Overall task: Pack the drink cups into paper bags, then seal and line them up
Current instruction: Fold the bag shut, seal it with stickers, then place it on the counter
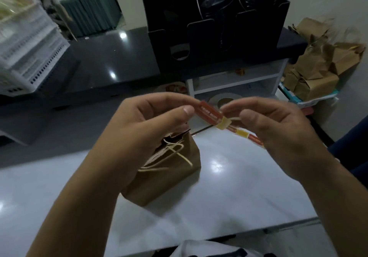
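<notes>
White bench [229,187] surface is carrying one brown paper bag [173,169], which is standing upright near the middle, directly below the left hand [151,121] and partly hidden by it. Its top appears to be folded over, and its two twine handles [175,151] are lying loose across the fold. No drink cup is showing, so whether one is sitting inside cannot be told. Both hands are working above the bag: the left hand is pinching the free end of one red seal sticker [209,113] between thumb and fingertips, while the right hand [274,125] is pinching the sticker strip [249,136] at a yellow tab, with at least two more labels trailing under its palm. Probable faults: a sharp pull is likely to curl the seal sticker onto itself or onto a fingertip. It may also tear at the yellow tab. Nothing is pressing the fold, so it may spring open before sealing, and a loose handle may get trapped under the adhesive. Farther out, one roll, seemingly tape [225,100], is lying behind the hands. One black cup organiser [215,43] is standing on the dark counter, one white crate [29,57] is sitting at far left, and a heap of brown bags [318,71], too jumbled to count, is sitting at far right.
</notes>
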